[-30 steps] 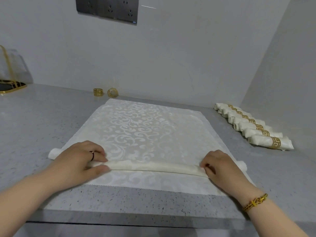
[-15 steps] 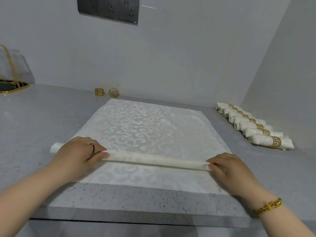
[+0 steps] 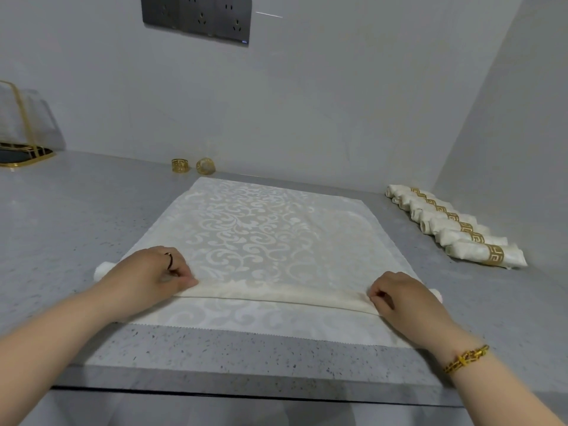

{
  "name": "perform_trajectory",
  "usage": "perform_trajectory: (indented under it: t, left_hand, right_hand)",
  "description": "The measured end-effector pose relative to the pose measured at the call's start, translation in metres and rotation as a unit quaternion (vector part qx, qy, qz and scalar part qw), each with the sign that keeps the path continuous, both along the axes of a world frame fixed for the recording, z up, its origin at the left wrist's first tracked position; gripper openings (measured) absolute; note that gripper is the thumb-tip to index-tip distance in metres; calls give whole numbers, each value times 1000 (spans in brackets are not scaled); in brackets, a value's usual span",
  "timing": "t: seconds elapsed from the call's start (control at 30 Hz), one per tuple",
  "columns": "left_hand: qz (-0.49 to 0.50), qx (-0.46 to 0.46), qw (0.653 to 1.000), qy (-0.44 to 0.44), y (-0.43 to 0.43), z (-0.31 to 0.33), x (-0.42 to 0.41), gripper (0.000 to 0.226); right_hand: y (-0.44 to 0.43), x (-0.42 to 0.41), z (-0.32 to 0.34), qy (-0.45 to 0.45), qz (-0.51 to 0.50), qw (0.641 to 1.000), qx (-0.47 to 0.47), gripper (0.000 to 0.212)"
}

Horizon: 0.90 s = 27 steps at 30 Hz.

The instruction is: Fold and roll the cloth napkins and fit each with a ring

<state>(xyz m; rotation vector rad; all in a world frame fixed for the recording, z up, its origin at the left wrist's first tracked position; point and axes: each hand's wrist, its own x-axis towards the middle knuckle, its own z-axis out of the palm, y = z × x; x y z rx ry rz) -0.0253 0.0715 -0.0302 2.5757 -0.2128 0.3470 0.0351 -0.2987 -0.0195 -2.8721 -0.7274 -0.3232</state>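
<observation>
The left hand (image 3: 150,272) and right hand (image 3: 399,298) each gripped, fingers curled, an end of the roll (image 3: 276,295) running between them, with the flat napkin (image 3: 261,235) stretching beyond their knuckles, so rolling well probably meant advancing both ends evenly, tight and straight.

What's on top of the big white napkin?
On the napkin, the left hand and right hand grip the rolled-up part. The roll beneath each hand is hidden.
</observation>
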Motion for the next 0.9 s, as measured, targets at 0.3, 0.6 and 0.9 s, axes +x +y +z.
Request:
perform_trajectory:
  t: [0.3,0.6,0.9]
  left_hand:
    - [7,-9,1000,16,14,-3,0,16]
    - [24,23,998,57,9,5,22,4]
    - [-59,71,995,-41,2,0,22,33]
  right_hand:
    - [-19,-5,7,35,-49,998,-9,15]
    - [-9,-4,27,47,-77,996,-22,46]
    - [39,5,0,-54,73,996,-16,11]
